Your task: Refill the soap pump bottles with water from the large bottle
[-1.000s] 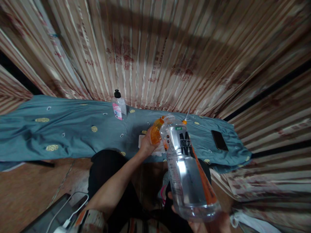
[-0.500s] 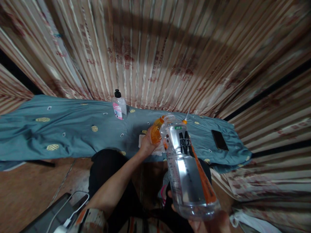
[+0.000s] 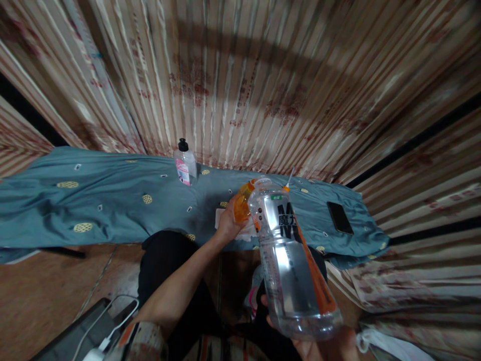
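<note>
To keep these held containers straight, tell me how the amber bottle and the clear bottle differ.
Colour: the amber bottle is orange-tinted; the clear bottle is colourless, with a silver-and-orange label.
Size: the clear bottle looks larger in view than the amber bottle.
Hold: the left hand grips the amber bottle; the right hand holds the clear bottle near its base.
Both are see-through.

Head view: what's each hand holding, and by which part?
Left hand: the orange bottle, by its body; part of that grip is hidden. Right hand: the large clear bottle, near its base.
</note>
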`<action>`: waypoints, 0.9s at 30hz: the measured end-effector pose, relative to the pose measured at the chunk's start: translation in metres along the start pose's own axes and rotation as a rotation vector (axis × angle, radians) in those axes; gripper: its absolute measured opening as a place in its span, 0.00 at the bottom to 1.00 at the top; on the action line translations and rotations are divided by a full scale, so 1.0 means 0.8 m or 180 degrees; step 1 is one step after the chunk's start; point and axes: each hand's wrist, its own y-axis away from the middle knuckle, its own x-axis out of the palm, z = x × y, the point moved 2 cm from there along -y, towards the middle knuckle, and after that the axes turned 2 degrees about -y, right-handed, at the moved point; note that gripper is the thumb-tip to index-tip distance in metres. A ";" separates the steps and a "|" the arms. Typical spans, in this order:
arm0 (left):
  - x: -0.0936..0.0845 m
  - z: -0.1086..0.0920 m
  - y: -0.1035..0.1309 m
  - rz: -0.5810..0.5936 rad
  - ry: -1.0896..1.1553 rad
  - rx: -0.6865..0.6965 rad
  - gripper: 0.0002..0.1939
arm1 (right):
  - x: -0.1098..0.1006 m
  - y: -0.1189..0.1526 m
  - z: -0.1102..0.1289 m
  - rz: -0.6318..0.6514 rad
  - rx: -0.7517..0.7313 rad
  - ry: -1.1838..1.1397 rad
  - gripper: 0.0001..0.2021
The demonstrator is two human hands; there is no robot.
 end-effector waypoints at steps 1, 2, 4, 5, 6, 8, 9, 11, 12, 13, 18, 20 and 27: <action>0.000 0.001 0.000 0.0016 0.0045 -0.0051 0.38 | -0.001 0.002 0.000 -0.0006 0.0011 -0.0010 0.17; 0.000 0.001 0.001 0.0034 0.0093 -0.0109 0.39 | -0.003 0.005 -0.001 -0.0013 0.0028 -0.0022 0.18; 0.000 0.002 0.001 0.0064 0.0129 -0.0165 0.40 | -0.006 0.009 -0.002 -0.0029 0.0074 -0.0046 0.22; 0.000 0.002 0.000 0.0073 0.0122 -0.0156 0.41 | -0.007 0.010 -0.002 -0.0035 0.0100 -0.0054 0.26; 0.000 0.001 0.000 0.0074 0.0112 -0.0134 0.41 | -0.008 0.011 -0.003 -0.0041 0.0128 -0.0058 0.29; 0.000 0.000 0.000 0.0058 0.0087 -0.0104 0.41 | -0.009 0.012 -0.004 -0.0054 0.0172 -0.0056 0.33; 0.000 0.000 -0.001 0.0051 0.0088 -0.0108 0.41 | -0.009 0.013 -0.005 -0.0058 0.0182 -0.0054 0.35; 0.000 0.000 -0.001 0.0054 0.0104 -0.0124 0.41 | -0.009 0.013 -0.005 -0.0062 0.0172 -0.0051 0.35; 0.001 0.000 -0.001 0.0057 0.0112 -0.0130 0.41 | -0.008 0.013 -0.005 -0.0058 0.0153 -0.0049 0.34; 0.001 0.001 0.000 0.0059 0.0117 -0.0133 0.41 | -0.007 0.012 -0.004 -0.0050 0.0129 -0.0043 0.33; 0.001 0.001 0.000 0.0054 0.0085 -0.0154 0.42 | 0.000 0.002 0.000 -0.0007 -0.0015 0.0044 0.18; 0.000 0.000 -0.001 0.0048 0.0037 -0.0139 0.41 | 0.002 -0.003 0.002 -0.0002 -0.0065 0.0079 0.17; 0.000 -0.001 -0.002 0.0062 -0.0008 -0.0089 0.42 | 0.008 -0.006 0.005 0.0015 -0.0150 0.0154 0.17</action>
